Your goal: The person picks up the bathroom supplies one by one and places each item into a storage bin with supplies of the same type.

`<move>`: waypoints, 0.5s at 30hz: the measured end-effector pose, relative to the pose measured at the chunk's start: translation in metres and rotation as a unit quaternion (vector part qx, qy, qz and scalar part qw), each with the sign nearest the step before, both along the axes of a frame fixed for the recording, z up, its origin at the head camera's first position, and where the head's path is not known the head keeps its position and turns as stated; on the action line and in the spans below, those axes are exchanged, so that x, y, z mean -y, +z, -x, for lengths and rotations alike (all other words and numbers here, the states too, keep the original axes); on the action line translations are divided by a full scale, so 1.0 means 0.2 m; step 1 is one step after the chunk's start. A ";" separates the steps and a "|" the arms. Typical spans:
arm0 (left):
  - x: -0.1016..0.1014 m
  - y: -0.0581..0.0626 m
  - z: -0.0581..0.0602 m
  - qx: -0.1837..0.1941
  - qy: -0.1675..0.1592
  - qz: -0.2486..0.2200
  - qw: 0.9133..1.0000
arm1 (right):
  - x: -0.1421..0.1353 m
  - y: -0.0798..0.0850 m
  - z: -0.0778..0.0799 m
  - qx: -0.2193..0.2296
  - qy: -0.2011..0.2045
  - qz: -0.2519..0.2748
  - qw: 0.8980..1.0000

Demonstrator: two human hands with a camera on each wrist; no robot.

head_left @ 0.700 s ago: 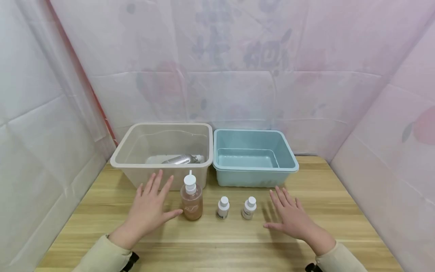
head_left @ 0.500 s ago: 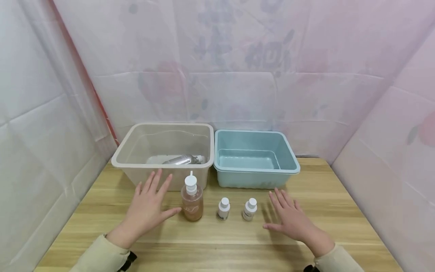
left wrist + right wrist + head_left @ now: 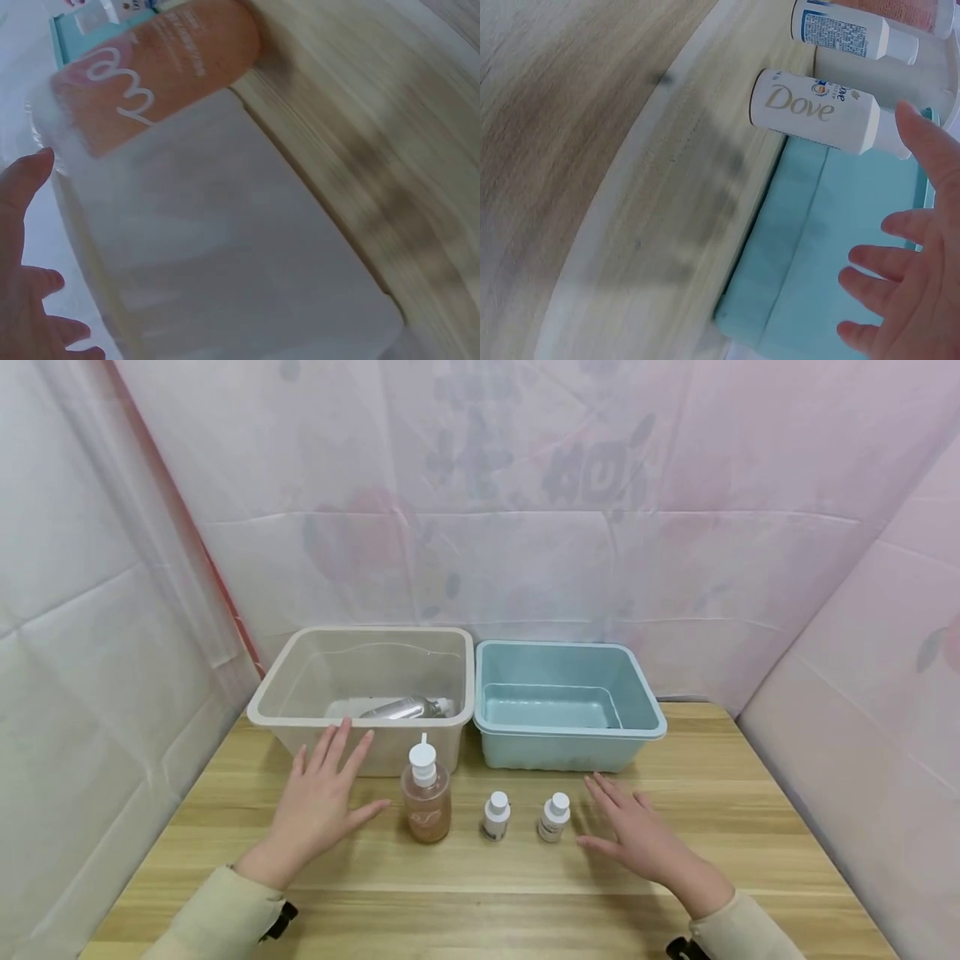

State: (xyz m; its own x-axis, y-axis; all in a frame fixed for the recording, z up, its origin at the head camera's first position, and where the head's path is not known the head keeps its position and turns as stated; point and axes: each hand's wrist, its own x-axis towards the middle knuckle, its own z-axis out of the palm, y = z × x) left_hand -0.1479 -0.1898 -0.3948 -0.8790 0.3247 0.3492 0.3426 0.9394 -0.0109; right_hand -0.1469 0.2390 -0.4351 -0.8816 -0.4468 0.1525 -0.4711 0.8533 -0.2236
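Note:
My left hand (image 3: pixel 318 806) hovers with spread fingers in front of the beige bin, left of a pump bottle (image 3: pixel 427 806) of amber liquid with a white pump top. Its thumb points at the bottle without touching it. Two small white bottles stand in the middle: one (image 3: pixel 496 817) beside the pump bottle, the other (image 3: pixel 553 818) farther right, with a Dove label (image 3: pixel 802 105) in the right wrist view. My right hand (image 3: pixel 637 835), fingers extended and holding nothing, is just right of that second bottle. A clear bottle (image 3: pixel 405 708) with a whitish cap lies inside the beige bin.
The beige bin (image 3: pixel 360 724) stands at the back left, side by side with a lower light-blue bin (image 3: pixel 570 729). Both rest on a wooden table (image 3: pixel 450 918). Pale printed sheets (image 3: pixel 525 560) hang close behind and along both sides.
My left hand has drifted slightly left, away from the pump bottle. The right hand has shifted a little toward the right small bottle. The bottles and bins keep their places on the table.

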 end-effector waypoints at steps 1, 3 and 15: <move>0.00 -0.01 0.01 -0.004 -0.003 0.001 1.000 | 0.00 0.00 0.00 -0.001 0.001 0.006 1.000; 0.01 -0.01 0.02 -0.011 -0.009 0.001 1.000 | 0.01 0.01 0.01 -0.005 0.004 0.018 1.000; 0.07 -0.07 0.08 -0.064 -0.014 -0.019 0.998 | 0.03 -0.01 0.01 -0.020 -0.002 0.067 0.998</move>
State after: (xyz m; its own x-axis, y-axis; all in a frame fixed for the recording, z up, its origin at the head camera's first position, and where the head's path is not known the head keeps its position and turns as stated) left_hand -0.1646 -0.2031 -0.4090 -0.8169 0.3326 0.4713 0.3668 0.9301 -0.0205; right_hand -0.1484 0.2324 -0.4369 -0.8751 -0.4167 0.2462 -0.4790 0.8183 -0.3175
